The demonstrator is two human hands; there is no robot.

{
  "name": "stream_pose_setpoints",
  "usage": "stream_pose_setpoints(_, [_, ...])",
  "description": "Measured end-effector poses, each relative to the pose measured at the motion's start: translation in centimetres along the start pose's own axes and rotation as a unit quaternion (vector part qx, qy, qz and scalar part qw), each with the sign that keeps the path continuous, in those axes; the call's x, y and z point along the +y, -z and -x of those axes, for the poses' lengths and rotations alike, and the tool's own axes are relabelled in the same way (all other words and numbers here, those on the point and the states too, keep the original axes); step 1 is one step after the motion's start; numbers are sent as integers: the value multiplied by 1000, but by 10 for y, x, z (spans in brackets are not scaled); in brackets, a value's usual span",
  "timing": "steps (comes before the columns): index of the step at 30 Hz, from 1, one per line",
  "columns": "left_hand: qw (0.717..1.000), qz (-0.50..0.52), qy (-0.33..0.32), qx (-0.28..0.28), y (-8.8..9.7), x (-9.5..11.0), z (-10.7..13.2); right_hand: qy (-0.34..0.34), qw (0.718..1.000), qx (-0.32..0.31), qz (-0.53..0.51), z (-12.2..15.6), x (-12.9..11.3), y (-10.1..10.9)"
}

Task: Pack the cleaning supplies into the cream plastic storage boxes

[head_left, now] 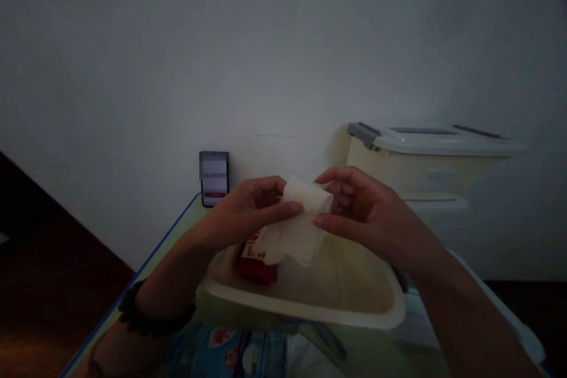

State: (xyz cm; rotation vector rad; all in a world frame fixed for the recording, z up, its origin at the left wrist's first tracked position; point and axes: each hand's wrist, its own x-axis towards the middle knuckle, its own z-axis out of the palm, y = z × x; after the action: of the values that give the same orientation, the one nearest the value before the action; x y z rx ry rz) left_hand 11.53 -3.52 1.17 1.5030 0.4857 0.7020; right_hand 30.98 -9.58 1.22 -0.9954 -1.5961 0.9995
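Observation:
A thin white tissue [305,196], folded over at its top with a loose flap hanging down, is up between my two hands. My left hand [252,207] pinches its left side, thumb in front and fingers behind. At the right edge, my right hand [358,207] has its thumb and curled fingers around the tissue. Below them sits a white plastic basin [305,307] with a pale rim. A red can-like container with light lettering [257,269] lies in the basin's left part, partly covered by the tissue flap.
A phone [215,180] leans against the wall at the table's back left. A lidded cream storage box [420,171] with grey latches stands at the back right. In front of the basin lie a blue printed package [230,351] and a dark patterned strip [325,339].

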Motion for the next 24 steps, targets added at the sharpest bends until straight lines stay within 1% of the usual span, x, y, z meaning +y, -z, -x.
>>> stream_pose_setpoints(5, [1000,-19,1,24,1,1,0,-13,1000,-11,17,0,0,1])
stream_pose_setpoints(9, [1000,-14,-5,17,3,0,1,-11,999,-2,41,0,0,3])
stream_pose_setpoints(14, [1000,-12,-2,-12,2,-1,1,-7,999,18,50,0,0,5])
stream_pose_setpoints(17, [1000,-10,-2,-11,1,-2,0,-6,997,21,69,0,-1,4])
stream_pose_setpoints(21, [1000,-10,-10,0,1,-2,0,-19,995,-7,94,1,-3,2])
stream_pose_setpoints(22, [1000,-13,-10,2,1,-2,0,-18,995,-7,96,1,-3,1])
stream_pose_setpoints(24, [1000,-24,-3,-3,1,-1,1,-5,995,13,96,1,-4,1])
